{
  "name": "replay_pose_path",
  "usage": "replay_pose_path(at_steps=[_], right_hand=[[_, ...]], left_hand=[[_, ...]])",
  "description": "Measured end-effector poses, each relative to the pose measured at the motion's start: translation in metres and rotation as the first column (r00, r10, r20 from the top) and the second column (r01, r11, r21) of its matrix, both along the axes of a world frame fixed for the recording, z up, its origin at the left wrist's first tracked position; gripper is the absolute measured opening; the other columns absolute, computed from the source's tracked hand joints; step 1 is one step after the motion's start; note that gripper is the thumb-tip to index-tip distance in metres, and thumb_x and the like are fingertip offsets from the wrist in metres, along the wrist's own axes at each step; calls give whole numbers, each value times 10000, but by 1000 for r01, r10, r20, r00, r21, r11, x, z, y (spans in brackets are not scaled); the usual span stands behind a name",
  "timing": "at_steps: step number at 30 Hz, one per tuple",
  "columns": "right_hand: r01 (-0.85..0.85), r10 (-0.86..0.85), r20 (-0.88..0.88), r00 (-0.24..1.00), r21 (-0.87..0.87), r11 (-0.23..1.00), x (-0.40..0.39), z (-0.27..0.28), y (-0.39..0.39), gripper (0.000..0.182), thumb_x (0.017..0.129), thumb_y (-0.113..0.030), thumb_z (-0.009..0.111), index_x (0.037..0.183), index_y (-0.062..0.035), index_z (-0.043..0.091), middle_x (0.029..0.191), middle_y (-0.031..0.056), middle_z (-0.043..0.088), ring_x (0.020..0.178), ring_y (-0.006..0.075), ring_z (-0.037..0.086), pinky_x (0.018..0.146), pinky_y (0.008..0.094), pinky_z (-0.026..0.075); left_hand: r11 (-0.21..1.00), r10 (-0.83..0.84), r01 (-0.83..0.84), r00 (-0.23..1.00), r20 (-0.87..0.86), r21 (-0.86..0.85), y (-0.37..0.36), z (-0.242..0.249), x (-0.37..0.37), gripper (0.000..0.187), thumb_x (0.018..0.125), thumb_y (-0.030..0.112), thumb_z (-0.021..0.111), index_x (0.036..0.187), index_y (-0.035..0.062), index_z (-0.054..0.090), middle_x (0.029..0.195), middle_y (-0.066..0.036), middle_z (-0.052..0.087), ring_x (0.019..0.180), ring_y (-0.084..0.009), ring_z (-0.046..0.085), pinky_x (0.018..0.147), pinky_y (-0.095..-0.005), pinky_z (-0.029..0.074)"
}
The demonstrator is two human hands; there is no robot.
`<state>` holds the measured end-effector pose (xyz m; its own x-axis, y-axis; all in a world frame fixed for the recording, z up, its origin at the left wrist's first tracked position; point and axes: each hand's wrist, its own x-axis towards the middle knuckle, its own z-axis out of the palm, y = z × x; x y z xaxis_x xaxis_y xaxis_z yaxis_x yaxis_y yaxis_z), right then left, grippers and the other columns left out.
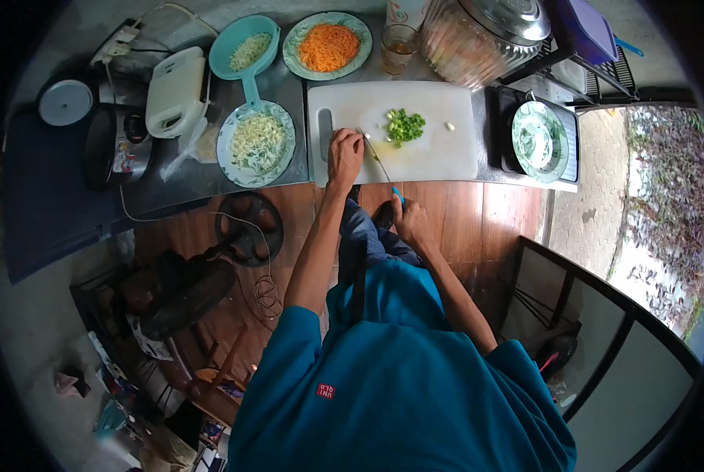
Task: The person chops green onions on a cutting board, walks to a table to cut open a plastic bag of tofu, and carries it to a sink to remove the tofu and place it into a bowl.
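My right hand [413, 222] is closed around the blue handle of a knife [378, 161] at the front edge of the white cutting board [446, 164]. The blade slants up and left across the board, its tip beside my left hand [345, 160]. The fingers of that hand are curled down on the board near its left slot, and what they pinch is hidden. A small pale piece shows by the fingertips. Right of the blade lies a heap of chopped green onion [405, 126]. One pale bit [450, 126] sits apart, farther right.
Left of the board are a plate of pale shreds [257, 143] and a turquoise strainer [224, 49]. Behind stand a plate of grated carrot [328, 47], a glass [399, 47] and a large lidded jar [466, 39]. A patterned bowl [539, 140] is on the right.
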<state>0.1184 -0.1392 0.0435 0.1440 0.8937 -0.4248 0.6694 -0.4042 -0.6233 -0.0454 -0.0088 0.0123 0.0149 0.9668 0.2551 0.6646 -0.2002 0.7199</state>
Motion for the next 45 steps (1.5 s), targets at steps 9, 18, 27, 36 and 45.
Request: replay_pose_path(at_steps=[9, 18, 27, 36, 45], right_hand=[[-37, 25, -127, 992, -88, 995, 19, 29, -5, 601, 975, -461, 435, 850, 96, 623, 767, 368, 597, 808, 523, 605, 724, 545, 476], [-15, 16, -60, 998, 13, 1000, 47, 37, -9, 553, 978, -424, 440, 827, 77, 620, 741, 332, 601, 741, 505, 598, 686, 545, 457], [88, -93, 53, 994, 77, 993, 89, 18, -4, 525, 967, -446, 463, 827, 35, 621, 740, 314, 600, 708, 487, 598, 641, 544, 448], [112, -158, 198, 967, 226, 968, 100, 11, 14, 473, 975, -416, 472, 869, 29, 596, 728, 299, 609, 647, 458, 600, 570, 512, 440], [14, -162, 380, 911, 362, 932, 82, 17, 30, 329, 880, -227, 599, 1140, -28, 568, 1084, 204, 576, 1020, 363, 554, 869, 488, 383]], left_hand=[[980, 193, -196, 979, -68, -36, -30, 1, -29, 351, 761, 195, 765, 1039, 1, 674, 1029, -144, 610, 984, -337, 575, 877, -414, 459], [987, 159, -162, 977, -140, -9, -52, -1, -11, 173, 760, 147, 737, 826, 13, 651, 887, -115, 590, 865, -323, 563, 804, -427, 460], [988, 157, -157, 983, -94, 5, -28, 4, 5, 104, 768, 99, 695, 778, 10, 641, 822, -145, 590, 859, -342, 562, 772, -446, 453], [984, 117, -142, 970, -212, -111, -30, -4, 10, 126, 793, 102, 676, 817, -14, 633, 808, -169, 601, 833, -341, 587, 770, -443, 464], [991, 120, -124, 991, -66, -57, -34, 8, -6, 208, 802, 82, 682, 990, 9, 629, 866, -143, 607, 806, -292, 601, 738, -397, 483]])
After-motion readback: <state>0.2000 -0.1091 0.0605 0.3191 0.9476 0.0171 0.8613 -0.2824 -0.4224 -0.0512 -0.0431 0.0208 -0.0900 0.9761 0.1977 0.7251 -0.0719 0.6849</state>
